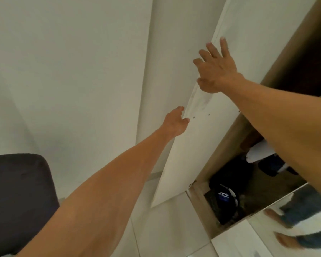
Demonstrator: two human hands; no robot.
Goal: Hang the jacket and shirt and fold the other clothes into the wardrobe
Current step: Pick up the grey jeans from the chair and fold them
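1. Nearest the camera, at lower left, a dark chair [17,197] stands clear of the door's swing.
2. Farther out, the left hand [175,123] pinches the edge of the white wardrobe door [191,145], likely to steer it.
3. Higher, the right hand [214,69] lies spread flat on the panel, apparently pushing.
4. Deepest, inside the wardrobe [230,151], dark clothes [228,184] lie; no jacket or shirt shows.

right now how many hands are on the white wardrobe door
2. The left hand grips the door's edge lower down, fingers curled around it. The right hand lies flat and spread against the door's face higher up. Neither holds any clothing.
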